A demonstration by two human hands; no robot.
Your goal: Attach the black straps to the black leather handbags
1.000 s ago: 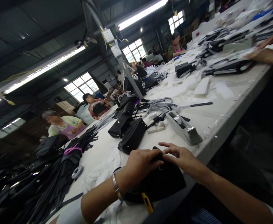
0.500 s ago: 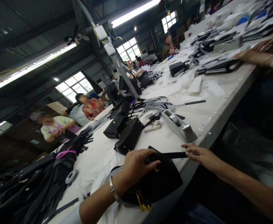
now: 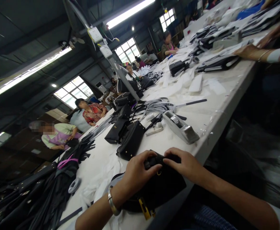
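A black handbag [image 3: 164, 188] with gold hardware lies at the front edge of the table, partly under my forearm. Just above it, my left hand [image 3: 140, 169] is closed around a black strap [image 3: 159, 157]. The thumb and fingers of my right hand [image 3: 181, 161] pinch the same strap close beside the left. Between the two hands only a short length of the strap shows; whether it is joined to the bag is hidden. A gold clasp [image 3: 144, 208] hangs at the bag's lower side.
A grey tape dispenser [image 3: 180, 127] stands beyond my right hand. Two finished-looking black bags [image 3: 130, 139] lie ahead on the white table [image 3: 209, 118]. Black straps and bags [image 3: 39, 191] are heaped at left. A co-worker's hands [image 3: 246, 52] rest on black pieces at far right.
My right hand has moved left along the strap, from its far end to close beside my left hand. The stretched strap is now gathered between them.
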